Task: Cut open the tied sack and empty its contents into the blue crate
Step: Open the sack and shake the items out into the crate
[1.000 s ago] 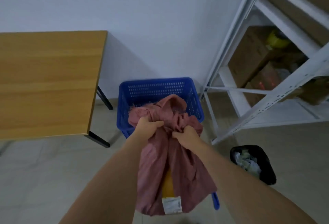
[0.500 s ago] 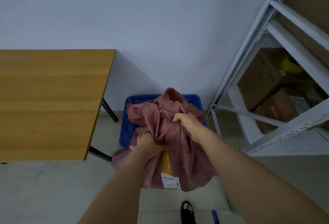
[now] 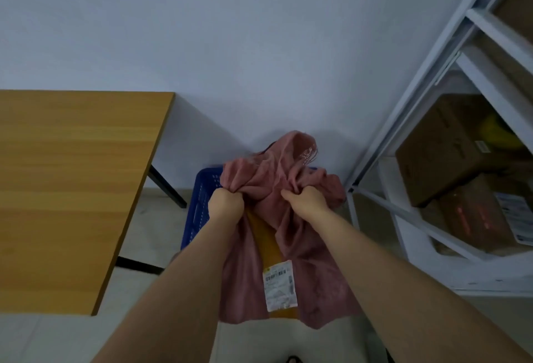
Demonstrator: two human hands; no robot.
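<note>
Both hands up front, fists closed on cloth. L hand [image 3: 225, 204] bunches the pink sack [image 3: 291, 235] at its upper left, R hand [image 3: 308, 200] bunches it upper right, knuckles toward cam. Sack hangs between the forearms, held above the floor, fabric slack and creased, top flap sticking up w/ a frayed edge against the wall.

Sack gapes down the middle: yellow parcel [image 3: 264, 237] showing in the opening, white barcode label [image 3: 280, 284] on its lower part. Text on label too small to read.

Blue crate [image 3: 199, 207] sits on the floor against the wall, directly behind/under the sack. Only its left wall w/ vent slots + a bit of rear rim visible; sack and L arm block the rest, so can't see inside it.

Surroundings:
- wooden table [image 3: 72, 189] on the left, its near-right corner close to L forearm, right edge just beside the crate; black legs [image 3: 167, 186] under it
- white metal shelf rack [image 3: 418, 120] on the right, its front upright near the crate's right side
- cardboard boxes [image 3: 450, 155] stacked on the rack's lower shelf, one w/ a white label; something yellow behind them, can't ID
- pale wall behind, light floor below
- dark item at the bottom edge of view, mostly cut off, can't tell what
</note>
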